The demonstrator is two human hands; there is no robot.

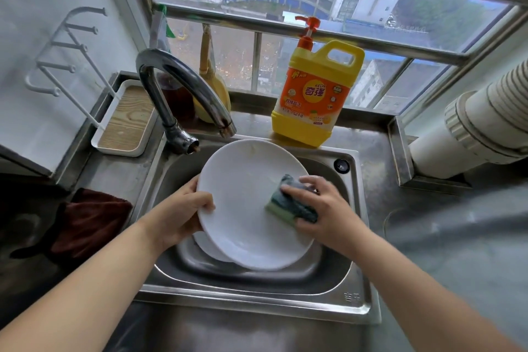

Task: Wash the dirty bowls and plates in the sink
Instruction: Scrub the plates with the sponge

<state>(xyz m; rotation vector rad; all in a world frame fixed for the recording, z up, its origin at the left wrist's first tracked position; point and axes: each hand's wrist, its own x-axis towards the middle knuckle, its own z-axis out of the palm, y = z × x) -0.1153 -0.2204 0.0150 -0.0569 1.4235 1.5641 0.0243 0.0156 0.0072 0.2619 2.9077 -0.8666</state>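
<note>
A large white plate (245, 197) is held tilted over the steel sink (354, 237). My left hand (185, 208) grips its left rim, thumb on the plate's face. My right hand (323, 206) grips a dark green and yellow sponge (291, 203) and presses it against the plate's right side. Yellowish smears show near the plate's top edge. Under the plate, part of another white dish (208, 248) lies in the sink bottom.
A curved chrome faucet (183, 91) arches over the sink's back left. A yellow and orange detergent bottle (314, 91) stands behind the sink. A white tray with a rack (123, 120) sits at left, a dark red cloth (91, 220) lies on the left counter, and a white pipe (474, 126) runs at right.
</note>
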